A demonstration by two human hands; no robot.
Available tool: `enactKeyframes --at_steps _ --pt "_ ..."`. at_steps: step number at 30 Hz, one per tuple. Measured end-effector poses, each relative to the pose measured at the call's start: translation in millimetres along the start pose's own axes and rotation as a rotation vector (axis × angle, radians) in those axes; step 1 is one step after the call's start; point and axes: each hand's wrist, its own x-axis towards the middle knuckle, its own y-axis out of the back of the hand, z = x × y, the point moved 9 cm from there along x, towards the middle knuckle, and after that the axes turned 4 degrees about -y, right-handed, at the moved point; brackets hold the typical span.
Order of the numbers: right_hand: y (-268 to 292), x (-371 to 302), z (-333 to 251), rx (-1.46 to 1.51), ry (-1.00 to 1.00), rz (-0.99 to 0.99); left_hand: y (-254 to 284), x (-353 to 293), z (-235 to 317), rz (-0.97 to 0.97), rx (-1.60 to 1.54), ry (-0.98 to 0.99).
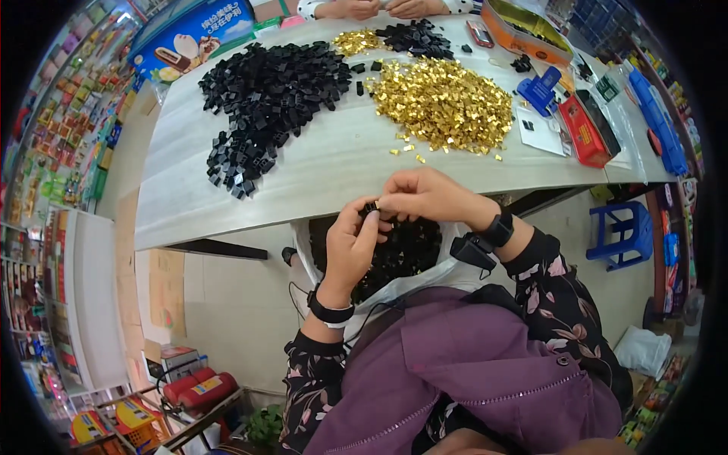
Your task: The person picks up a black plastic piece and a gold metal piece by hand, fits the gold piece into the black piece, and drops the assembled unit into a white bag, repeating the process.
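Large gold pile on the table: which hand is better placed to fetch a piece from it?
Probably the right. The right hand is nearer the large pile of gold pieces, while the left hand grips a black plastic piece.

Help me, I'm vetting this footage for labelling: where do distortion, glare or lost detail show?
Head view: the pale table has a bowed near edge, the picture's corners black; head view: the gold pile glints brightly; head view: the large black pile is dark, pieces partly merging; head view: the black piece at the fingers lacks fine detail.
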Motion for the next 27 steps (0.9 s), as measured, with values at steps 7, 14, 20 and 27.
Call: enactKeyframes --at_steps 7,14,20,27 --pt "62 -1 -36 -0.83 0.279 0.574 17 -6 -9 0.084 0.013 0.12" --pt "57 -3 -40 -1.024 0.413 0.657 13 -1 3 0.071 0.13 -0.097" --pt "26 -6 -28 -0.161 0.192 0.265 10 0 -1 0.111 0.052 -0.166" --pt "-1 -15 -4 0.127 0.041 0.087 -1 -10 16 0.034 0.297 -0.283"
